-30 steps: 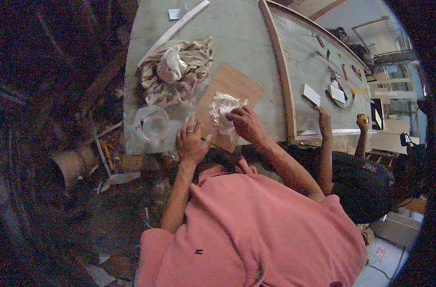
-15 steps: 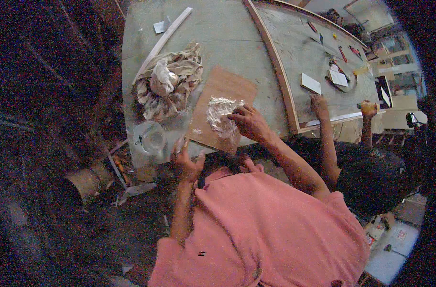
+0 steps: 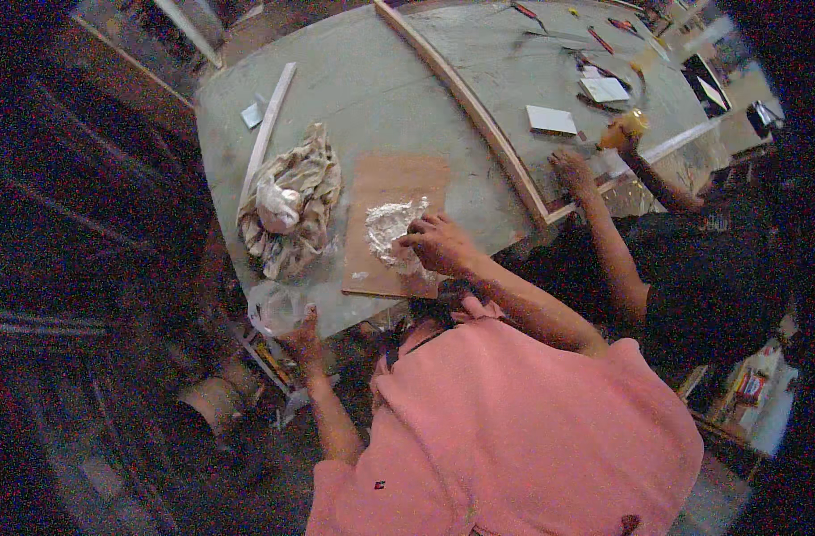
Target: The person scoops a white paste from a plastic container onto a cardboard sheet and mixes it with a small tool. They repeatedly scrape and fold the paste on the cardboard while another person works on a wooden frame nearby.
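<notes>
A brown board (image 3: 394,170) lies on the worktable, with a spread mound of white paste or powder (image 3: 385,228) on it. Over the right side of the mound is my right hand (image 3: 439,243), its fingers drawn together; what they hold, if anything, is hidden. My left hand (image 3: 305,341) is at the table's near edge, its thumb and fingers around the side of a clear plastic container (image 3: 275,305). Beyond that container, left of the board, a stained cloth (image 3: 311,183) lies crumpled with a white bundle (image 3: 278,207) on it.
A wooden strip (image 3: 461,89) crosses the table. To its right, a co-worker's hand holds a yellowish jar (image 3: 638,121) near white blocks (image 3: 550,120) and several tools. At the left lie a pale strip (image 3: 272,121) and a small white piece (image 3: 250,115).
My left hand has left the board's corner and gone to the clear container. My right hand stays at the white mound. The co-worker's jar has moved left over the table. The view has shifted.
</notes>
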`<action>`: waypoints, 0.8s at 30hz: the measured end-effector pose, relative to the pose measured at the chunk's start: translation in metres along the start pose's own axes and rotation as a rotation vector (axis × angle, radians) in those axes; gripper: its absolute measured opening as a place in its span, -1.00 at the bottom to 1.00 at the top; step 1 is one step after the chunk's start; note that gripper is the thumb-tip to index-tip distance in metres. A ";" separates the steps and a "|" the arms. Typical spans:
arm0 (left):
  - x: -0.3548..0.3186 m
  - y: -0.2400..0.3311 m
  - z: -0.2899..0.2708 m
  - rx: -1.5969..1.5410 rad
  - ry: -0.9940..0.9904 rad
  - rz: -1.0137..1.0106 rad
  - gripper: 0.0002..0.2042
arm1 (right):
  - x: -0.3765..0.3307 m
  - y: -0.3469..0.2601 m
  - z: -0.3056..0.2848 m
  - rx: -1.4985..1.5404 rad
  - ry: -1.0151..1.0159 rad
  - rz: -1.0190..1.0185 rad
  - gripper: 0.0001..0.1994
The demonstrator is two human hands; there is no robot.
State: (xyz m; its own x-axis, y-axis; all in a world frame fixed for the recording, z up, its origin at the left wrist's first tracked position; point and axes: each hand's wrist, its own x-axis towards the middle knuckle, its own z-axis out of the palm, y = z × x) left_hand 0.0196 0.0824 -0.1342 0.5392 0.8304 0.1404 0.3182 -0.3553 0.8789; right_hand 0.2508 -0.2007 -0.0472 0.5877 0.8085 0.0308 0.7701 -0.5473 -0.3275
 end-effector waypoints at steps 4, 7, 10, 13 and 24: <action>0.025 -0.006 -0.003 -0.044 -0.095 0.047 -0.03 | -0.004 -0.001 0.004 -0.049 0.003 0.022 -0.60; 0.026 0.000 -0.010 -0.001 -0.084 0.075 -0.07 | -0.011 -0.004 0.010 0.037 -0.069 -0.024 -0.59; 0.017 0.020 -0.006 0.034 -0.089 0.131 -0.10 | -0.017 -0.002 0.018 0.096 -0.015 0.043 -0.59; 0.009 0.048 0.005 0.089 -0.128 0.202 -0.14 | -0.021 0.003 0.028 0.100 0.050 0.045 -0.59; -0.004 0.131 0.022 0.266 -0.340 0.337 -0.21 | -0.032 0.006 0.031 0.202 0.094 0.048 -0.58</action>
State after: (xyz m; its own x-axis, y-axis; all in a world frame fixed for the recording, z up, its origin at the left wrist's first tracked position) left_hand 0.0758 0.0230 -0.0297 0.8531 0.4820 0.1998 0.2468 -0.7102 0.6594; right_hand 0.2295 -0.2232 -0.0793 0.6500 0.7540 0.0952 0.6811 -0.5224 -0.5130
